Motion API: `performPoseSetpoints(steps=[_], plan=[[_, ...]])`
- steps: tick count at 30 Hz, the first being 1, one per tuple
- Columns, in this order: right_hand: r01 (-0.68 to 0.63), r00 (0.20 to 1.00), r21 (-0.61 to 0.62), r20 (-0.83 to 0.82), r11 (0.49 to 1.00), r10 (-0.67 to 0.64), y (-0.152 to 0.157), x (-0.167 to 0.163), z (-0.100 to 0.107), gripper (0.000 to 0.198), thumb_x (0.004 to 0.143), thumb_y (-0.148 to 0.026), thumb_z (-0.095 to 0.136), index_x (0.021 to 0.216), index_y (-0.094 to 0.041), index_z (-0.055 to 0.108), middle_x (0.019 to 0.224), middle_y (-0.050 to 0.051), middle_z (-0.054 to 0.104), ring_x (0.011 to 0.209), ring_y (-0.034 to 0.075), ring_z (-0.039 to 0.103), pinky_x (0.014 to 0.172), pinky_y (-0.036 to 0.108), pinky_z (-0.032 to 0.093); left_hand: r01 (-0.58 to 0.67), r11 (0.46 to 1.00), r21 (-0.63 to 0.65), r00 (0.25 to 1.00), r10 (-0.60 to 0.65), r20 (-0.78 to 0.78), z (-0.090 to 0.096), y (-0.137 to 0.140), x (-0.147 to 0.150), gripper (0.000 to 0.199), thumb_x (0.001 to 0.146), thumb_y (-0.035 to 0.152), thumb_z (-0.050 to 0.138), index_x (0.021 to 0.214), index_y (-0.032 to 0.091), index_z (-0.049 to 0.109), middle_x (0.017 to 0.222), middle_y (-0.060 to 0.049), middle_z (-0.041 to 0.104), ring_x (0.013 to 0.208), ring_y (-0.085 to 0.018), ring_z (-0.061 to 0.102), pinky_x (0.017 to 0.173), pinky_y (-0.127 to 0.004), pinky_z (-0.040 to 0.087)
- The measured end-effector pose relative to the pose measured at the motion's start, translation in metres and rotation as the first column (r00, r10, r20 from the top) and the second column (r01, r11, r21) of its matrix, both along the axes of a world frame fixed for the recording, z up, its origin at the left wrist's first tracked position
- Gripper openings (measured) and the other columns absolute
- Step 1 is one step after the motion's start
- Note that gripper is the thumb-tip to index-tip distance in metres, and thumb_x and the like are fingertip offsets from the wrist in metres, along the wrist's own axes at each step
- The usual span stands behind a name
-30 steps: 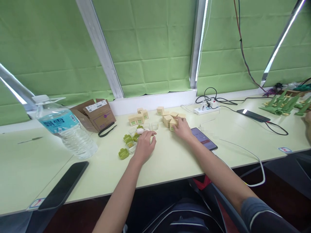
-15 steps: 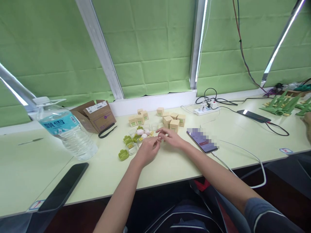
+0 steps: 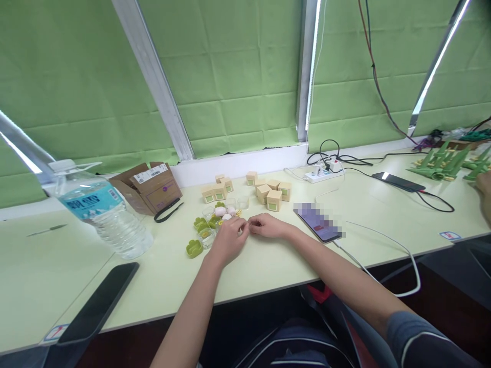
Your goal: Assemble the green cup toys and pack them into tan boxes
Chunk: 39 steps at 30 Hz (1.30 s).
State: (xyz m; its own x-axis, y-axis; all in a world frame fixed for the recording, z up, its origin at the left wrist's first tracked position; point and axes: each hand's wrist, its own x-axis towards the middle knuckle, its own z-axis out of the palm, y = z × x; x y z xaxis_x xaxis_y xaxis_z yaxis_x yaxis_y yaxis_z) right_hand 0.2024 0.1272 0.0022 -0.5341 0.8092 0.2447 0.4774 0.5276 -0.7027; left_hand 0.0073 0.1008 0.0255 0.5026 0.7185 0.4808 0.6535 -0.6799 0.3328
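Note:
My left hand [image 3: 231,235] and my right hand [image 3: 267,226] meet fingertip to fingertip low over the table. Both are closed in a pinch, and whatever lies between the fingers is too small or hidden to make out. Just beyond the left hand is a cluster of green flower-shaped cups [image 3: 194,248], small clear cups [image 3: 243,203] and pink and white rounded pieces [image 3: 220,211], partly covered by that hand. Behind the right hand stand several small tan boxes [image 3: 274,200] with green-framed fronts, and more tan boxes [image 3: 220,191] sit farther left.
On the left are a large water bottle [image 3: 111,220], an open cardboard box [image 3: 148,189] and a dark phone [image 3: 100,301]. To the right lie a lit phone [image 3: 318,223] on a white cable, a power strip [image 3: 324,174], another phone [image 3: 399,182] and green plastic parts [image 3: 441,162]. Another person's hand [image 3: 484,191] shows at the right edge.
My right hand's fingers have curled in and dropped slightly, and now pinch against the left hand's fingertips. At the right edge, the other person's hand has come to the green parts.

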Motion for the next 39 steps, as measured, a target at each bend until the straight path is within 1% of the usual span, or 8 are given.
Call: performPoseSetpoints(steps=[6, 10, 14, 23, 27, 32, 36, 39], plan=[[0.159, 0.983, -0.002, 0.093, 0.987, -0.158, 0.009, -0.013, -0.003, 0.047, 0.087, -0.020, 0.058, 0.134, -0.025, 0.061, 0.083, -0.001, 0.072, 0.076, 0.016, 0.063, 0.072, 0.025, 0.042, -0.132, 0.991, 0.032, 0.973, 0.123, 0.194, 0.005, 0.014, -0.010, 0.021, 0.093, 0.028, 0.048, 0.080, 0.020, 0.064, 0.080, -0.003, 0.067, 0.075, -0.018, 0.058, 0.076, -0.032, 0.043], [0.218, 0.936, 0.044, 0.272, 0.975, -0.222, 0.018, -0.023, 0.004, 0.061, 0.086, -0.024, 0.060, 0.146, -0.029, 0.051, 0.093, 0.002, 0.076, 0.088, 0.022, 0.068, 0.077, 0.028, 0.044, -0.186, 0.971, -0.150, 0.923, 0.225, 0.313, 0.016, 0.020, -0.015, 0.020, 0.089, 0.033, 0.052, 0.086, 0.022, 0.068, 0.081, -0.001, 0.070, 0.074, -0.017, 0.061, 0.074, -0.029, 0.045], [0.219, 0.911, 0.077, 0.341, 0.973, -0.232, 0.025, -0.029, 0.009, 0.054, 0.087, -0.027, 0.058, 0.140, -0.029, 0.058, 0.108, 0.005, 0.076, 0.103, 0.026, 0.068, 0.087, 0.031, 0.046, -0.204, 0.937, -0.285, 0.885, 0.301, 0.356, 0.023, 0.026, -0.018, 0.022, 0.085, 0.038, 0.055, 0.085, 0.023, 0.070, 0.077, 0.001, 0.070, 0.072, -0.017, 0.061, 0.070, -0.028, 0.045], [0.333, 0.910, 0.087, 0.231, 0.939, -0.344, 0.023, -0.029, -0.002, 0.033, 0.088, -0.029, 0.059, 0.120, -0.025, 0.066, 0.092, 0.004, 0.076, 0.091, 0.023, 0.068, 0.078, 0.029, 0.044, -0.271, 0.911, -0.312, 0.899, 0.355, 0.257, 0.037, 0.026, -0.040, 0.026, 0.084, 0.040, 0.055, 0.089, 0.021, 0.073, 0.090, -0.002, 0.075, 0.080, -0.019, 0.063, 0.075, -0.028, 0.047], [0.337, 0.911, 0.086, 0.221, 0.938, -0.348, 0.022, -0.029, -0.001, 0.028, 0.090, -0.029, 0.059, 0.116, -0.024, 0.067, 0.090, 0.003, 0.076, 0.089, 0.021, 0.067, 0.077, 0.028, 0.043, -0.375, 0.887, -0.270, 0.884, 0.430, 0.183, 0.042, 0.032, -0.058, 0.027, 0.086, 0.038, 0.052, 0.093, 0.022, 0.074, 0.091, -0.004, 0.075, 0.084, -0.021, 0.065, 0.075, -0.029, 0.048], [0.336, 0.907, 0.101, 0.233, 0.936, -0.351, 0.020, -0.028, 0.000, 0.028, 0.090, -0.028, 0.056, 0.117, -0.025, 0.066, 0.091, 0.003, 0.076, 0.091, 0.022, 0.066, 0.077, 0.028, 0.042, -0.500, 0.838, -0.219, 0.863, 0.502, -0.049, 0.037, 0.041, -0.072, 0.026, 0.086, 0.026, 0.052, 0.099, 0.023, 0.074, 0.096, -0.006, 0.075, 0.082, -0.022, 0.066, 0.078, -0.032, 0.046], [0.337, 0.905, 0.121, 0.234, 0.934, -0.356, 0.019, -0.029, -0.001, 0.029, 0.092, -0.028, 0.053, 0.117, -0.026, 0.067, 0.093, 0.003, 0.076, 0.092, 0.023, 0.065, 0.076, 0.028, 0.042, -0.514, 0.828, -0.223, 0.858, 0.491, -0.151, 0.030, 0.044, -0.074, 0.025, 0.085, 0.030, 0.059, 0.102, 0.021, 0.075, 0.097, -0.009, 0.076, 0.084, -0.026, 0.066, 0.074, -0.033, 0.044], [0.337, 0.902, 0.137, 0.238, 0.932, -0.361, 0.017, -0.031, -0.002, 0.029, 0.092, -0.026, 0.052, 0.117, -0.026, 0.067, 0.095, 0.004, 0.075, 0.094, 0.023, 0.065, 0.075, 0.028, 0.042, -0.519, 0.823, -0.231, 0.852, 0.475, -0.222, 0.027, 0.045, -0.071, 0.021, 0.082, 0.033, 0.062, 0.093, 0.022, 0.076, 0.095, -0.009, 0.077, 0.085, -0.027, 0.066, 0.072, -0.033, 0.042]])
